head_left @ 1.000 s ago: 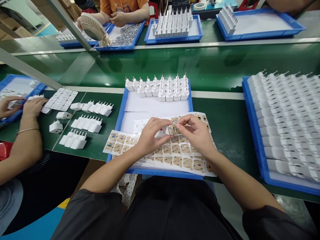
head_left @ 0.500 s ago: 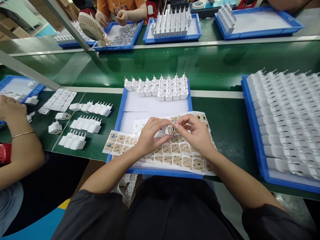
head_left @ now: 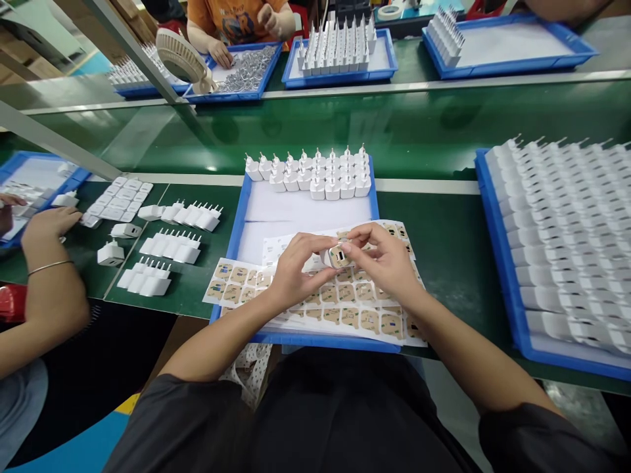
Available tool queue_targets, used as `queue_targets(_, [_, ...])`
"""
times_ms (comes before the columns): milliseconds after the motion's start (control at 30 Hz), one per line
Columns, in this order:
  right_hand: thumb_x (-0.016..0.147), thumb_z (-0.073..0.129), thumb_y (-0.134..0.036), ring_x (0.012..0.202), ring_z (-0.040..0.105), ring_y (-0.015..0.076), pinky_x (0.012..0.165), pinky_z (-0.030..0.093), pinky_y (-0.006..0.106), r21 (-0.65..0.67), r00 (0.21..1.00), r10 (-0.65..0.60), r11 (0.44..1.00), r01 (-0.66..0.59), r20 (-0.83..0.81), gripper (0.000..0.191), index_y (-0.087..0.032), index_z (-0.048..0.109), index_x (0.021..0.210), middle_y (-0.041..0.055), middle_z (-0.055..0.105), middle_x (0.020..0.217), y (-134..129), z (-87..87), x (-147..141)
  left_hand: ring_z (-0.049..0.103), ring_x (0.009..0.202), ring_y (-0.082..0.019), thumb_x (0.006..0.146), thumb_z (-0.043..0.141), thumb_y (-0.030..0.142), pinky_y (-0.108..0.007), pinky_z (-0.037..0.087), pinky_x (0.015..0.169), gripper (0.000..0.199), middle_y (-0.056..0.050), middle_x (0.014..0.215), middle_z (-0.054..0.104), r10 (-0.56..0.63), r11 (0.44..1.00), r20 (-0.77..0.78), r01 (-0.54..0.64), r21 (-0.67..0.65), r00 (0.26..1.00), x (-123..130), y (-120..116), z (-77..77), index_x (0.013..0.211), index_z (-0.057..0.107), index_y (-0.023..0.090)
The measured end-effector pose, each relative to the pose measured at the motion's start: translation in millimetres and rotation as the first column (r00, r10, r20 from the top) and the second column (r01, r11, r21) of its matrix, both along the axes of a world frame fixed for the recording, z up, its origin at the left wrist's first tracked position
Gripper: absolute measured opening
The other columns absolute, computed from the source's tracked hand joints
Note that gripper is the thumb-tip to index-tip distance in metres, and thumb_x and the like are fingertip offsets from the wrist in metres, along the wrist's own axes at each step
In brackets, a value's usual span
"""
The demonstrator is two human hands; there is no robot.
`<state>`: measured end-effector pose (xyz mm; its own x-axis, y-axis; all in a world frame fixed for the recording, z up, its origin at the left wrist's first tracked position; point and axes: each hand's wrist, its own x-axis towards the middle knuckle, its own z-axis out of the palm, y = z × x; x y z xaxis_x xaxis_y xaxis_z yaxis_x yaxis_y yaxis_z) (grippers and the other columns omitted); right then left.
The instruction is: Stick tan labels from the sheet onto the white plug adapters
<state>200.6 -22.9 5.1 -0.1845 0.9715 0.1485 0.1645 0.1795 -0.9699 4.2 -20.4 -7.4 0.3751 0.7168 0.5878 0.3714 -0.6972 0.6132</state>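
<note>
A white plug charger (head_left: 338, 257) is held between the thumb and fingers of my left hand (head_left: 298, 268), above the sticker sheets. Its end face carries a tan sticker and shows dark port slots. My right hand (head_left: 383, 259) is closed in a pinch at the right edge of that face, thumb against it. Beneath both hands lie several sheets of tan stickers (head_left: 369, 320), spread across a blue tray (head_left: 235, 226). Rows of white chargers (head_left: 332, 189) stand at the tray's far end, pins up.
On the right is a blue-edged tray (head_left: 497, 263) packed with chargers. Loose chargers (head_left: 170, 246) lie in rows to the left, near a co-worker's arm (head_left: 49, 263). Beyond the green belt (head_left: 315, 121), another person's hand (head_left: 220, 52) is at a tray of metal parts (head_left: 246, 69).
The charger's face has turned more into view, and my right fingers have shifted slightly at its edge. The left co-worker's hand moved right; across the belt, the other person's hands moved apart.
</note>
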Motion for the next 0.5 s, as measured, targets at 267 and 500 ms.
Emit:
queue_targets(267, [0.079,0.077,-0.030,0.081,0.052,0.0143,0.056,0.060,0.024,-0.160,0.906,0.224,0.942,-0.296,-0.359,0.039,-0.026,0.058,0.113,0.0006,0.044,0.094,1.6,-6.4,-4.8,0.064,0.102,-0.021,0.078,0.077,0.019,-0.034,0.052,0.080,0.042,-0.009,0.112,0.069,0.032,0.999,0.120,-0.028,-0.027,0.992,-1.0,0.6,-7.5,0.116,0.059,0.023])
queue_targets(500, [0.075,0.081,-0.029,0.075,0.046,0.0135,0.049,0.049,0.020,-0.117,0.952,0.109,0.982,-0.147,-0.286,0.036,-0.026,0.054,0.099,-0.0017,0.041,0.086,-7.5,-17.8,-16.2,0.065,0.097,-0.020,0.083,0.070,0.018,-0.036,0.051,0.080,0.032,-0.008,0.107,0.070,0.049,0.978,0.019,-0.052,0.203,0.999,6.6,0.2,-11.1,0.111,0.056,0.022])
